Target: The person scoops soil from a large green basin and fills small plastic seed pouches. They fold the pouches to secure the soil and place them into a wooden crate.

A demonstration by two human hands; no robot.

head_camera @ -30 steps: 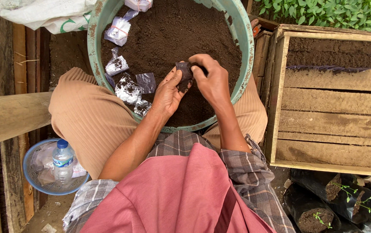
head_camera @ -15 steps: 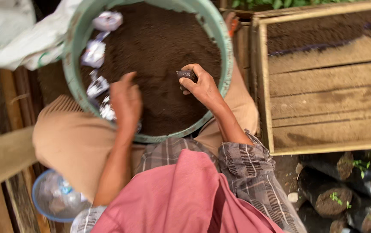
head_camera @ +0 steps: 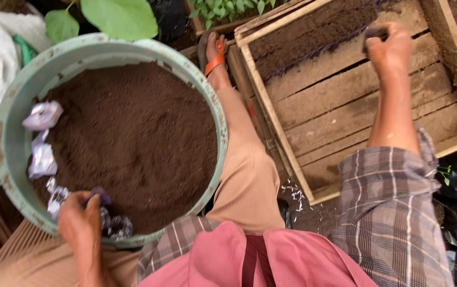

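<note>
Our right hand [head_camera: 393, 50] gripped a small soil-filled bag [head_camera: 375, 33] over the nearly empty wooden crate [head_camera: 302, 143], while our left hand's fingers [head_camera: 91, 204] closed on another bag [head_camera: 101, 194] in the soil basin [head_camera: 5, 143].

1. Small dark filled bag [head_camera: 375, 33]: pinched in the right hand's fingers [head_camera: 393, 50], over the wooden crate.
2. Crumpled clear plastic bags [head_camera: 114, 226], soil-smeared: under and just right of the left hand's fingertips [head_camera: 82, 212].
3. Whitish crumpled plastic packets [head_camera: 42, 115]: on the soil along the basin's wall, well beyond those fingertips.
</note>
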